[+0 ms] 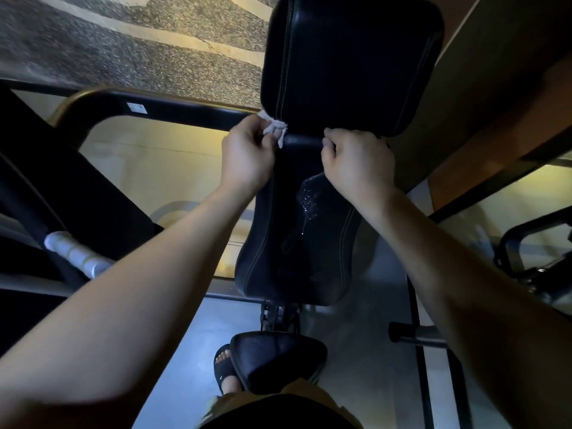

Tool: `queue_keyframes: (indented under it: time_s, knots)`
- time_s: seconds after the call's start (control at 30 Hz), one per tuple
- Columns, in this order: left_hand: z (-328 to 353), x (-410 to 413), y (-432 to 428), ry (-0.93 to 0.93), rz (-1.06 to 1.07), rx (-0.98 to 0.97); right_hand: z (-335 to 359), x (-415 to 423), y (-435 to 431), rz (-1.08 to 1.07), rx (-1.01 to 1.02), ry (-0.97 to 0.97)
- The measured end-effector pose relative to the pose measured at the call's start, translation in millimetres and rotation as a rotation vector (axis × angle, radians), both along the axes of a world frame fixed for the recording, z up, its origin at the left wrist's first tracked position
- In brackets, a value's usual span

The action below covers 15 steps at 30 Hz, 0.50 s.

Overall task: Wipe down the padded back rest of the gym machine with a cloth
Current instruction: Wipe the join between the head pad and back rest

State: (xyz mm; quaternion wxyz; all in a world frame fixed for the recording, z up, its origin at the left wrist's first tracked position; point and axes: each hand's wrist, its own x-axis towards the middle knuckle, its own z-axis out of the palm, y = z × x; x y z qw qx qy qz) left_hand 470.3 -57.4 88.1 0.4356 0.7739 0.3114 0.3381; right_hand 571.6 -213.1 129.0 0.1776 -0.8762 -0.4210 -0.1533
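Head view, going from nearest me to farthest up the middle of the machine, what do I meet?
Seat pad → lower back pad, wet patch on it → left hand and right hand, level, gripping the cloth → upper back pad.

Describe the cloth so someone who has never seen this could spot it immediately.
Start at the tall black padded back rest in the middle of the view, split by a gap into an upper and a lower pad. At the gap's left end, the left hand pinches the cloth. It is the only pale, crumpled, frayed thing against the black padding.
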Motion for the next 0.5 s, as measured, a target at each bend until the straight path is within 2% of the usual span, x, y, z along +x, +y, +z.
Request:
queue_keyframes:
  time_s: [0.1, 0.23, 0.37, 0.43, 0.5]
  knots:
    - [-4.7, 2.6, 13.9, 0.041, -0.030, -0.153, 2.5, -1.5, 4.6, 0.007, -0.065, 0.054]
    - [-1.9, 2.9, 17.5, 0.024, 0.098, -0.264, 6.4, -5.1, 8.1, -0.019, -0.131, 0.093]
    - [-40.0, -30.3, -1.8, 0.203, 0.131, -0.466, 8.8, -6.0, 11.3, -0.057, -0.188, 0.109]
    - [-47.6, -39.6, -11.0, 0.162, 0.108, -0.516, 7.0, -6.6, 10.1, -0.050, -0.199, 0.098]
    - [-34.5, -30.9, -9.5, 0.028, 0.109, -0.457, 3.8, -8.1, 9.6, -0.054, -0.214, 0.080]
